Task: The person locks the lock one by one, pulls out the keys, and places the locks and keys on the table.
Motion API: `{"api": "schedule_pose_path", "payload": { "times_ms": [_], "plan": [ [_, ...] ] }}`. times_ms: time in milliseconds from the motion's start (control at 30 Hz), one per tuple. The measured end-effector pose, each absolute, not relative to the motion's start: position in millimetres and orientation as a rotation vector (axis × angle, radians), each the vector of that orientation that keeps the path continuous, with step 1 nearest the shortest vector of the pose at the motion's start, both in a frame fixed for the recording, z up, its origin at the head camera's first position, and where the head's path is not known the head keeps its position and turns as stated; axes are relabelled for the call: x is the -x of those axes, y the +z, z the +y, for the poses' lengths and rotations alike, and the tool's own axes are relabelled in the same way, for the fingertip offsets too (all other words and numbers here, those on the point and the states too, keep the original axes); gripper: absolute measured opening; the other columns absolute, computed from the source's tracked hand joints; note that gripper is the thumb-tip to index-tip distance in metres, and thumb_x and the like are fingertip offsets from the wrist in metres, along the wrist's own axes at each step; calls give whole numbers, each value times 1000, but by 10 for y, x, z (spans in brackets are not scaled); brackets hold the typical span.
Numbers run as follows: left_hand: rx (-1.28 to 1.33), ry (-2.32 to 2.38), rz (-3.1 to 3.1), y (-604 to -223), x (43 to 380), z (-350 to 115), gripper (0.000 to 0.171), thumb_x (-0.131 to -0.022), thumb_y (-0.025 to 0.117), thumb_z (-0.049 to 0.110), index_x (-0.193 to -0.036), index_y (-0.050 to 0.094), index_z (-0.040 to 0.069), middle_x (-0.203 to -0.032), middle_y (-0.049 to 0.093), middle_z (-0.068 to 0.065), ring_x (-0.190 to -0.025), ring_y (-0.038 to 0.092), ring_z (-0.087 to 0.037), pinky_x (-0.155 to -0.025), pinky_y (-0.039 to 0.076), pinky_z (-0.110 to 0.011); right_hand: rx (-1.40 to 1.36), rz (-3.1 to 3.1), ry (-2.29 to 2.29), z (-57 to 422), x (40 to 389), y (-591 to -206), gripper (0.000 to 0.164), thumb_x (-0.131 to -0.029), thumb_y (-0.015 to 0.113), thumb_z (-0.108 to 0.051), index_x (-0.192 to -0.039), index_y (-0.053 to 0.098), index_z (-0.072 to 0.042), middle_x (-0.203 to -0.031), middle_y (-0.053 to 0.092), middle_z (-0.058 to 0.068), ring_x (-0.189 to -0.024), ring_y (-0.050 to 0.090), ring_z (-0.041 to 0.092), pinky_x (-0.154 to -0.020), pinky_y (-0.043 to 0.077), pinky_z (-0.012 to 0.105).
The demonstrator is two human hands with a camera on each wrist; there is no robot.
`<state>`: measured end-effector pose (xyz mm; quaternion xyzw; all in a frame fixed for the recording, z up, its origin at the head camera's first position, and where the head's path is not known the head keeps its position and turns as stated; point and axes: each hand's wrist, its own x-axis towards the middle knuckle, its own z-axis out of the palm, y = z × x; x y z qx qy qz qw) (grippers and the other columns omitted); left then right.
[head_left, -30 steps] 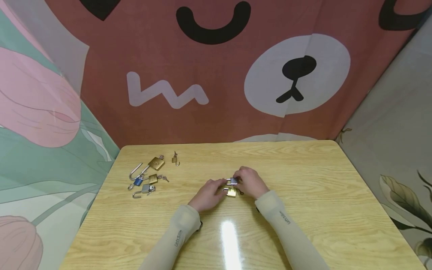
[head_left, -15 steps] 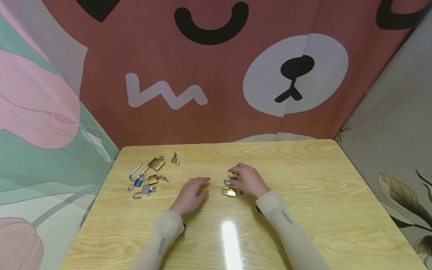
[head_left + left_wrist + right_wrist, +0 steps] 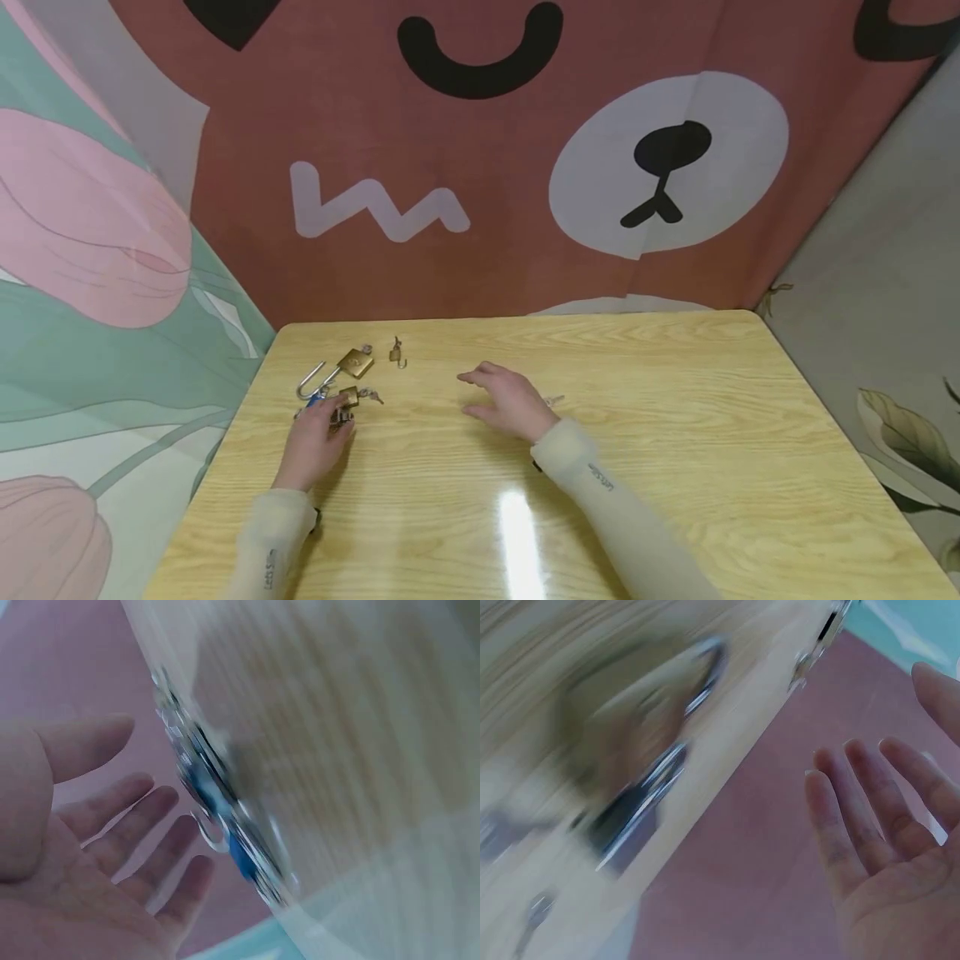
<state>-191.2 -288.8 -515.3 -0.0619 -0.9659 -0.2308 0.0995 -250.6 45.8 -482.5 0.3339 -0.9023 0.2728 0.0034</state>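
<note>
Right, my left hand (image 3: 313, 442), fingers apart and empty, hovers by the blue padlock (image 3: 316, 399), left on the tabletop (image 3: 660, 367); seemingly a reach, calling for a pinch. My right hand (image 3: 512, 403) hangs wide, empty, near another padlock (image 3: 628, 836).

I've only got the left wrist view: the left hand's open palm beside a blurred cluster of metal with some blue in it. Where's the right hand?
Observer: In the head view, the right hand is over the middle of the table, to the right of the left hand.
Operator: Is it holding anything?
Observer: No, the right wrist view shows it open and empty.
Operator: Any lock lying near it?
Observer: Yes, the right wrist view shows a padlock lying on the table, though motion blur hides its details.
</note>
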Motion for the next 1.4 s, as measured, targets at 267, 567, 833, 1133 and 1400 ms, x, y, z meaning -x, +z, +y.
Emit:
{"api": "schedule_pose_path", "payload": {
  "times_ms": [267, 567, 833, 1133, 1400],
  "plan": [
    [170, -607, -2933, -5133, 1912, -3044, 48, -88, 70, 15, -130, 56, -2, -123, 61, -30, -111, 54, -48, -91, 48, -66, -1182, -2820, 691, 101, 2437, -4741, 50, -90, 70, -37, -135, 59, -17, -118, 67, 4, -98, 61, 14, -83, 58, 35],
    [172, -593, -2900, -5098, 1952, -3043, 38, -81, 77, 10, -114, 62, -2, -101, 68, -21, -91, 60, -38, -79, 52, -58, -1288, -2789, 611, -21, 2376, -4752, 48, -90, 69, -37, -133, 61, -18, -116, 68, 2, -90, 59, 10, -76, 58, 30],
    [202, -678, -2860, -5031, 1920, -2877, 32, -87, 73, 14, -114, 63, -2, -104, 68, -21, -94, 62, -35, -80, 54, -55, -1236, -2808, 634, 49, 2362, -4695, 46, -91, 68, -37, -134, 60, -20, -116, 68, 2, -92, 61, 13, -75, 57, 30],
    [396, -682, -2732, -4742, 1899, -2282, 42, -87, 74, 18, -123, 60, 2, -105, 69, -15, -94, 64, -26, -78, 59, -48, -1148, -2836, 918, 156, 2316, -4622, 47, -94, 63, -42, -136, 58, -22, -116, 68, -2, -100, 63, 14, -86, 57, 37],
    [602, -653, -2636, -4535, 1898, -1717, 55, -85, 76, 19, -133, 54, 4, -108, 69, -9, -101, 60, -21, -85, 58, -43, -989, -2799, 1392, 279, 2304, -4585, 42, -98, 57, -44, -134, 58, -21, -113, 71, -3, -93, 64, 5, -82, 59, 30]
  ]
}}
